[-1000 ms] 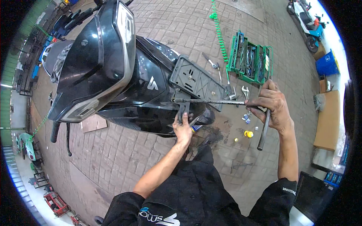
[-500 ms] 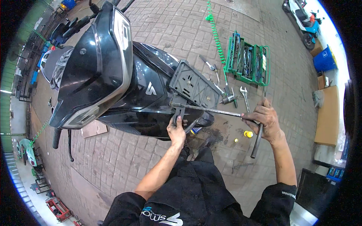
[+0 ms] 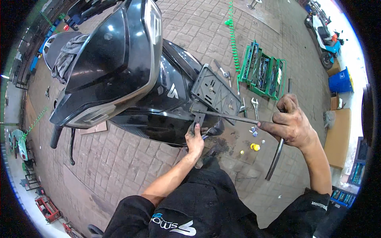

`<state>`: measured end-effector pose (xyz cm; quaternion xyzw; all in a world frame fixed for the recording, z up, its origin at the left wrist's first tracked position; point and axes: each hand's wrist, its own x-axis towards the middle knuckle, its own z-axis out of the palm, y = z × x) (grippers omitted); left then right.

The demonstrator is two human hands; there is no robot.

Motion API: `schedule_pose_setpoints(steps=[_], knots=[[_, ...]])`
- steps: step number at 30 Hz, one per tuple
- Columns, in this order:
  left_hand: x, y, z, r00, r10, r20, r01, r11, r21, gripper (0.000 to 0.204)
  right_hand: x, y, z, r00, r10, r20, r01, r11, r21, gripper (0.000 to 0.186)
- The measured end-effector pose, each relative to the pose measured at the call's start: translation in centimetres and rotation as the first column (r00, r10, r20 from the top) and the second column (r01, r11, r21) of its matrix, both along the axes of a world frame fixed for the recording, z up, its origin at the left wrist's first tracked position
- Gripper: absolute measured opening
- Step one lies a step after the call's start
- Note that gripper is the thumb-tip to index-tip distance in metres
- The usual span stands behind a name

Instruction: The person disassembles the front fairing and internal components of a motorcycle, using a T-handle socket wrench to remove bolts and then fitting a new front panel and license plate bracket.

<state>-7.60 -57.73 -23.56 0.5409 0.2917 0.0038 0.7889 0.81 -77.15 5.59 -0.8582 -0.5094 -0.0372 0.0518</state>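
A black scooter (image 3: 119, 71) stands at the left, and a dark plastic panel (image 3: 217, 95) with slots and bolts juts from its front. Beside that panel, my left hand (image 3: 195, 139) pinches a small dark metal bracket (image 3: 198, 118). My right hand (image 3: 293, 125) is wrapped round the crossbar end of a long T-handle wrench (image 3: 234, 118). The wrench's shaft runs almost level to the left. Its far end meets the scooter just above the bracket; the fastener there is too small to make out.
A green cantilever toolbox (image 3: 265, 71) lies spread on the brick paving beyond the panel. Nearby are a ratchet (image 3: 222, 70), a combination wrench (image 3: 255, 107) and a yellow cap-like piece (image 3: 255, 147). A coiled green air hose (image 3: 233, 43) trails across the floor. Another scooter (image 3: 323, 37) stands far right.
My view has shifted, so the scooter sits further right and closer. My right hand has altered its grip and the T-handle's crossbar has turned. The left hand still holds the bracket.
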Motion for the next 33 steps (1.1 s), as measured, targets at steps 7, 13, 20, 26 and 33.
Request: schedule_pose_setpoints(steps=[7, 13, 20, 26, 33], knots=[[0.0, 0.7, 0.1, 0.999, -0.027, -0.017, 0.028, 0.999, 0.031, 0.037, 0.2, 1.0, 0.9, 0.985, -0.125, -0.115, 0.116, 0.99, -0.083, 0.026], [-0.2, 1.3, -1.9, 0.996, -0.093, -0.013, 0.093, 0.977, 0.19, 0.037, -0.7, 3.1, 1.7, 0.833, -0.433, -0.345, 0.429, 0.898, -0.093, 0.019], [0.2, 1.2, 1.1, 0.999, -0.041, -0.002, 0.041, 0.983, 0.176, 0.036, -1.3, 5.0, 2.9, 0.373, -0.722, -0.582, 0.81, 0.56, -0.176, 0.02], [-0.2, 0.8, -1.1, 0.997, -0.026, 0.066, 0.011, 0.977, 0.215, 0.036, -5.7, 4.1, -0.9, 0.573, -0.53, -0.625, 0.817, 0.31, 0.486, 0.032], [-0.2, 1.4, -0.7, 0.995, -0.092, -0.049, 0.104, 0.923, 0.372, 0.041, -6.9, 1.8, -0.1, 0.664, -0.74, -0.104, 0.742, 0.635, 0.216, 0.034]])
